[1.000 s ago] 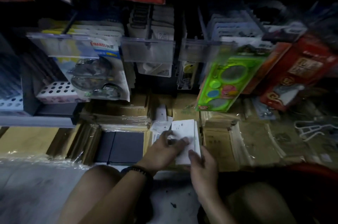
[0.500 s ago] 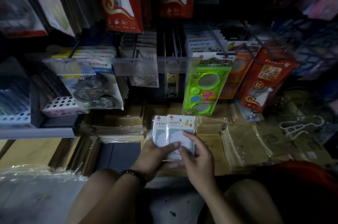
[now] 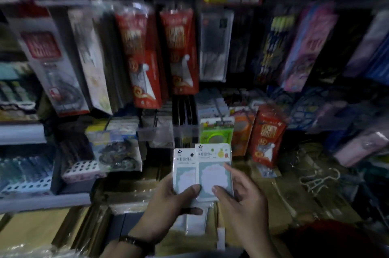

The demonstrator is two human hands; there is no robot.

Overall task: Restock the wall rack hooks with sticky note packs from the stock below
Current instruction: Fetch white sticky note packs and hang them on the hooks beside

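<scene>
The left hand [image 3: 166,203] is gripping the fanned sticky note packs [image 3: 185,170] just above the stock [image 3: 194,224], thumb across their fronts. The right hand [image 3: 244,198] is pinching the front pack [image 3: 213,170], probably to separate it for hanging.

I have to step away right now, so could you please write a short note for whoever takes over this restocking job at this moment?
Left hand: grips the sticky note packs from the left, thumb across the front.
Right hand: pinches the same packs at their right side, thumb and forefinger on the front one.
Packs: at least two, fanned, held upright in front of the lower rack hooks, on no hook yet.
Stock: more white packs lie below the hands.
Done: packs picked up.
Left: hang them on a hook; the view is too blurred to tell which one.
</scene>
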